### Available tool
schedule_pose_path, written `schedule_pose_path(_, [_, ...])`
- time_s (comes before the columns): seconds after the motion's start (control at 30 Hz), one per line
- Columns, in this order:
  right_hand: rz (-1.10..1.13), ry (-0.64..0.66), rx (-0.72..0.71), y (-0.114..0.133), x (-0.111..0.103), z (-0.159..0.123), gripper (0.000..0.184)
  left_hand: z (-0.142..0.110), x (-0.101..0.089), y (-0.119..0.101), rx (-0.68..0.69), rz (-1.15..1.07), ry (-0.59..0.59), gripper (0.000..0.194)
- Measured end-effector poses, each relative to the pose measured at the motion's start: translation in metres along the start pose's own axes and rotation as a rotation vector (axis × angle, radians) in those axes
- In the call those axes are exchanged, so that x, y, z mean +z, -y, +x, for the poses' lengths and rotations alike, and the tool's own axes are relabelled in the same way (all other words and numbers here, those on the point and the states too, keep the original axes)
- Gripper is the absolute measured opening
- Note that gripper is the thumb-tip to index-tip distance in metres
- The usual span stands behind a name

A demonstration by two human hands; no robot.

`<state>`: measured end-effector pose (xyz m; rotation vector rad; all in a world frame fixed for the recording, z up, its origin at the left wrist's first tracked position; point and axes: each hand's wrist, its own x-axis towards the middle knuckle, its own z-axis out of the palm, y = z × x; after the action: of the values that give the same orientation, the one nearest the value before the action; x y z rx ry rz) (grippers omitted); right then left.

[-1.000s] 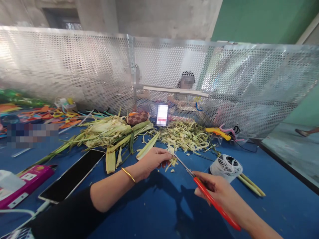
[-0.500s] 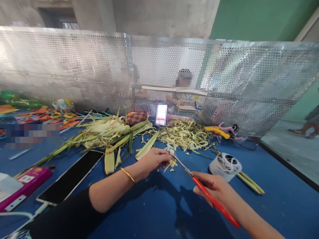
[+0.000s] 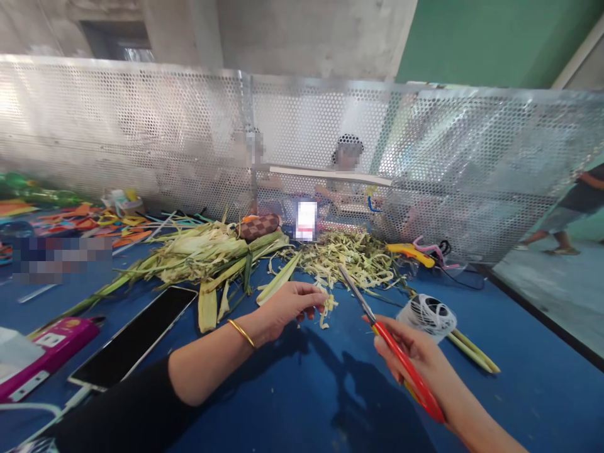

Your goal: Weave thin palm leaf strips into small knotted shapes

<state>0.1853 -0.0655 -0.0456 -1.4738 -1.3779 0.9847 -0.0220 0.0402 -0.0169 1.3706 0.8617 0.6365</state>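
Observation:
Thumb and fingertips of my left hand (image 3: 290,307) pinch a small bunch of pale cut corn husk strips (image 3: 329,304) just above the blue table (image 3: 278,402). My right hand (image 3: 418,352) is wrapped round the red and yellow handles of a pair of scissors (image 3: 361,297). Their metal blades look closed and point up and left, apart from the strips. Beyond both hands lies a heap of shredded husk (image 3: 353,258). A single husk leaf (image 3: 280,280) rests behind my left hand.
Whole husks (image 3: 193,255) and a checkered pouch (image 3: 258,226) lie at the back left. A phone (image 3: 136,336) and a magenta power strip (image 3: 51,352) are at left. White string (image 3: 429,314) and a yellow tool (image 3: 410,254) are at right. A perforated metal screen (image 3: 189,138) stands behind.
The scissors have drawn away from the husk strips, swinging up and right, and their blades have come together. My left hand stays nearly in place, and its strips show more plainly.

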Motion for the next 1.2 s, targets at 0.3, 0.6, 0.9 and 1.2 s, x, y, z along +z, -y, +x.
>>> schedule_pose_path(0.3, [-0.035,-0.039,-0.038,0.01,0.003,-0.009,0.054,-0.003,0.001,-0.005,-0.069,-0.313,-0.106,0.015])
schedule_pose_path(0.6, [-0.443,-0.158,-0.032,0.029,-0.003,-0.011,0.059,-0.002,0.003,-0.007,-0.123,-0.61,-0.256,0.008])
schedule_pose_path(0.9, [-0.632,-0.143,-0.038,0.025,-0.005,-0.009,0.061,-0.004,0.006,-0.01,-0.082,-0.712,-0.272,0.006])
schedule_pose_path(1.2, [-0.486,-0.049,-0.02,0.029,0.0,-0.01,0.049,-0.005,0.006,-0.008,-0.12,-0.711,-0.24,0.007])
